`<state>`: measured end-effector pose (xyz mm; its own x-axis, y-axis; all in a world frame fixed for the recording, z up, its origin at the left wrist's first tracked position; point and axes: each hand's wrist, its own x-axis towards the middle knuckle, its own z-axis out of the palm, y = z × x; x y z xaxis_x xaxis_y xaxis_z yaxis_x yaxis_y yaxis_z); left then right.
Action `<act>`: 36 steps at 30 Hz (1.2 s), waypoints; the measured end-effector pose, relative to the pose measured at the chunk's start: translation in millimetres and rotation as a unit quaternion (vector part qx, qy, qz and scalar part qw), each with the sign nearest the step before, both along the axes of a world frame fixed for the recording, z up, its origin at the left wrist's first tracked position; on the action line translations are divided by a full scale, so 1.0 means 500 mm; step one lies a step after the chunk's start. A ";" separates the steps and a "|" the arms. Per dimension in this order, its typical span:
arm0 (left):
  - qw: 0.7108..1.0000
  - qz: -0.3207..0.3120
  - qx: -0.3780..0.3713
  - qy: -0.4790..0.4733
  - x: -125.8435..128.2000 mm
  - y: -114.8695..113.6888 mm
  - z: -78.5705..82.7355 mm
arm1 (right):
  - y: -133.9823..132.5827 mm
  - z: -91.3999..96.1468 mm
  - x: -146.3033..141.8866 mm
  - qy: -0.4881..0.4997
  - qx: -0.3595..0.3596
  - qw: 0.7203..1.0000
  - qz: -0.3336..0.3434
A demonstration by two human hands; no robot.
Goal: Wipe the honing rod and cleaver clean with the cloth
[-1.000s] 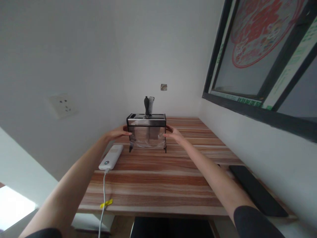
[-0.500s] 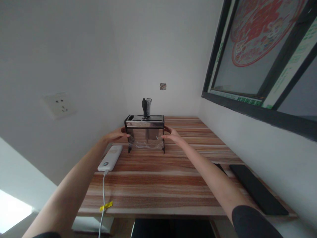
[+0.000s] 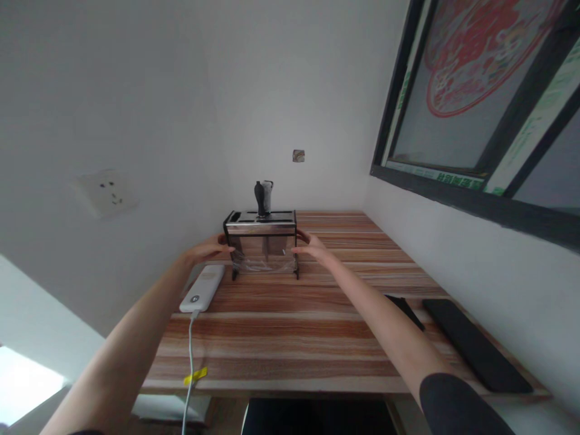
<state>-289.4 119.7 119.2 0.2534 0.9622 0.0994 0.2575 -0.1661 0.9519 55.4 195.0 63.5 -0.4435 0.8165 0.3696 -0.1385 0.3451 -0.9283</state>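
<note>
A knife holder (image 3: pixel 260 241) with a black frame, steel top and clear front stands on the wooden table (image 3: pixel 290 326), far back near the wall. One dark-handled knife (image 3: pixel 260 198) sticks up from its top. My left hand (image 3: pixel 212 246) presses against the holder's left side and my right hand (image 3: pixel 310 244) against its right side, fingers curved round the edges. Both arms reach out straight across the table.
A white power bank (image 3: pixel 203 289) with a white cable (image 3: pixel 190 362) lies left of the holder. Two flat black objects (image 3: pixel 475 344) lie at the table's right edge under a dark-framed window (image 3: pixel 475 109). A wall socket (image 3: pixel 106 192) is on the left wall.
The holder, held between both hands, has shifted slightly left and farther back on the table. The view has drifted a little.
</note>
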 end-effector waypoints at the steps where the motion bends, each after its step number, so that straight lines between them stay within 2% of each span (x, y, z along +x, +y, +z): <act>1: 1.000 0.001 -0.001 -0.001 -0.001 -0.001 0.000 | 0.001 -0.001 -0.002 0.001 0.001 1.000 0.002; 17: 0.999 0.024 -0.002 -0.036 0.008 -0.012 -0.014 | 0.010 -0.006 -0.003 -0.032 0.016 0.999 0.023; 22: 0.997 0.061 0.026 -0.049 0.027 -0.033 -0.022 | -0.009 0.000 0.028 -0.072 0.020 0.997 -0.004; 24: 0.991 0.106 0.067 -0.054 0.037 -0.045 -0.018 | -0.030 0.012 0.060 -0.091 0.033 0.995 -0.019; 25: 0.979 0.156 0.114 -0.064 0.045 -0.052 -0.014 | -0.044 0.021 0.081 -0.101 0.041 0.994 -0.028; 26: 0.955 0.221 0.182 -0.081 0.055 -0.060 -0.007 | -0.059 0.030 0.105 -0.111 0.051 0.992 -0.038; 28: 0.864 0.356 0.332 -0.129 0.087 -0.080 0.013 | -0.094 0.048 0.162 -0.138 0.070 0.986 -0.062; 29: 0.816 0.399 0.389 -0.153 0.112 -0.092 0.024 | -0.113 0.055 0.194 -0.154 0.077 0.982 -0.076; 30: 0.797 0.409 0.414 -0.164 0.143 -0.106 0.034 | -0.132 0.061 0.227 -0.171 0.083 0.977 -0.094; 32: 0.806 0.383 0.423 -0.156 0.226 -0.135 0.047 | -0.171 0.063 0.295 -0.204 0.090 0.965 -0.140; 34: 0.867 0.290 0.395 -0.091 0.332 -0.161 0.042 | -0.209 0.052 0.360 -0.241 0.092 0.947 -0.191; 36: 0.928 0.170 0.332 0.016 0.449 -0.175 0.016 | -0.249 0.030 0.417 -0.283 0.087 0.924 -0.243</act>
